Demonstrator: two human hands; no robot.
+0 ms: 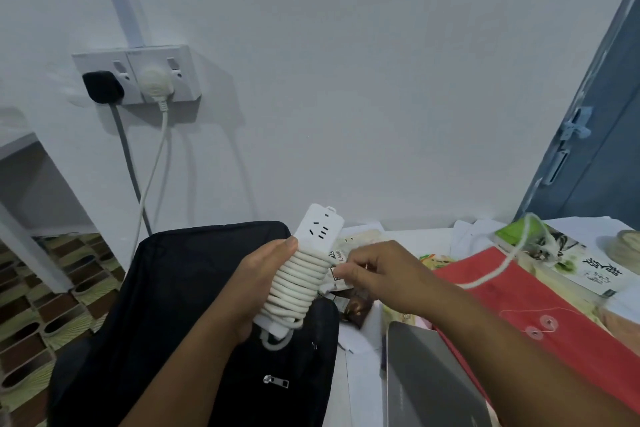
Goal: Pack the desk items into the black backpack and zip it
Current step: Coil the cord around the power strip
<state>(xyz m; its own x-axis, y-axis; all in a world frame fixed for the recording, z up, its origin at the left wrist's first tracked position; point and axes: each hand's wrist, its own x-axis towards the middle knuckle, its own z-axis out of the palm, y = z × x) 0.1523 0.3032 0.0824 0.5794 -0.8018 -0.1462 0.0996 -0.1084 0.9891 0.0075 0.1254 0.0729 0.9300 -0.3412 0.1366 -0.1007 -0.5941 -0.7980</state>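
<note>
Two hands are seen: the left hand (258, 282) and the right hand (382, 276). One power strip (304, 263), one black backpack (180, 291) and one red envelope (540, 315) are counted. Two plugs are seen in the wall socket (136, 74).

The desk (360, 378) has a white surface. Resting on it: a red envelope (540, 305) with string-tie buttons, a grey laptop (426, 378) at the near edge, a green-and-white booklet (568, 256), loose white papers (474, 232) and small packets (356, 308). The black backpack (166, 305) sits at the desk's left edge.

White power strip (313, 243), cord-wrapped, held above the black backpack (166, 288).
</note>
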